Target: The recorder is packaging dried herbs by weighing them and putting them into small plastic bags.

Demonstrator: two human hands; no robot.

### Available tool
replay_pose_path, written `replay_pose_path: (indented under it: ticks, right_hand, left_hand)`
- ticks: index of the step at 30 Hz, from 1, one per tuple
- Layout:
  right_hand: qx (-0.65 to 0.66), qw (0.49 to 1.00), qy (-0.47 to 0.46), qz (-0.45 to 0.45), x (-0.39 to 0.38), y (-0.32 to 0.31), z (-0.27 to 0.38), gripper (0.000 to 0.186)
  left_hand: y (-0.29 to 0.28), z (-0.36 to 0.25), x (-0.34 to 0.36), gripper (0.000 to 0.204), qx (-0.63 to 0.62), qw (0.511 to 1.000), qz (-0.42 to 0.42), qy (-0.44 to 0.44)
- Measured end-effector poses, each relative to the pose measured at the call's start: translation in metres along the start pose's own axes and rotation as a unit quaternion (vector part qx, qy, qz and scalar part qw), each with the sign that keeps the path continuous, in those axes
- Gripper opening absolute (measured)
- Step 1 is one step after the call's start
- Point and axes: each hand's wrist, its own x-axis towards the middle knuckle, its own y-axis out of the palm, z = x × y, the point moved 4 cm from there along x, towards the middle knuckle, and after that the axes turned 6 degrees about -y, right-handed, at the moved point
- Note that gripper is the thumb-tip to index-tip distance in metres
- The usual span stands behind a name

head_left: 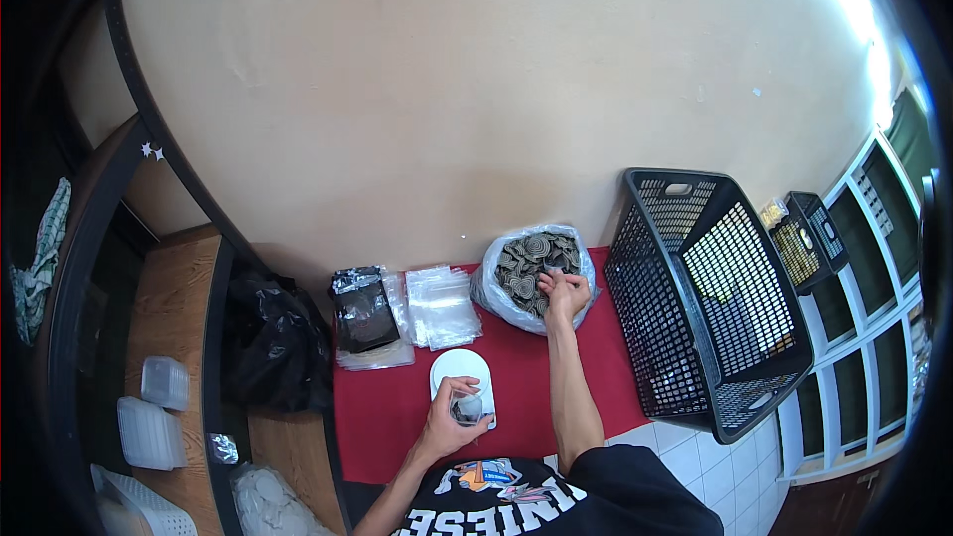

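Note:
My left hand [449, 427] is wrapped round a small clear plastic container [467, 405] with a few dark pieces in it. It is over a white flat scale [460, 361]; whether the container rests on the scale is hard to tell. My right hand [564, 294] reaches into a clear plastic bag [484, 290], opened wide and full of dark grey-green spiral-patterned chips [520, 266]. Its fingers are curled together at the chips, and what they hold, if anything, is too small to make out.
Clear plastic bags [442, 308] and a black packet [364, 314] lie on the red cloth [526, 387]. A large black crate [685, 308] stands to the right. At left, plastic tubs [151, 433] sit on a wooden shelf [169, 313] near a black bag [276, 337].

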Motion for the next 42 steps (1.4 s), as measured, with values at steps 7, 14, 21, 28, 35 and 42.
replay_pose_path:
  ticks: [7,14,21,28,35,42]
  right_hand:
    - [-0.017,1.000,-0.014,0.020,0.001,0.005,0.014,0.019]
    - [0.012,0.997,0.005,0.070,-0.027,-0.023,0.027,0.019]
    - [-0.008,0.986,-0.004,0.165,-0.054,-0.047,0.086,0.020]
    - [-0.052,0.942,0.054,0.326,-0.103,-0.036,0.173,0.020]
    - [-0.154,0.861,0.112,0.472,-0.141,-0.026,0.219,0.021]
    - [-0.392,0.729,0.012,0.561,-0.168,-0.001,0.225,0.023]
  left_hand:
    - [-0.002,-0.002,-0.008,0.055,0.007,1.000,0.003,-0.003]
    - [0.004,-0.009,-0.001,0.058,0.011,1.000,0.001,0.008]
    - [-0.001,-0.007,0.013,0.072,0.058,0.997,-0.046,0.004]
    - [0.000,-0.018,0.038,0.080,0.122,0.985,-0.111,0.048]
    - [0.006,-0.047,0.049,0.077,0.206,0.970,-0.103,0.083]
    - [0.012,-0.061,0.041,0.067,0.261,0.953,-0.048,0.143]
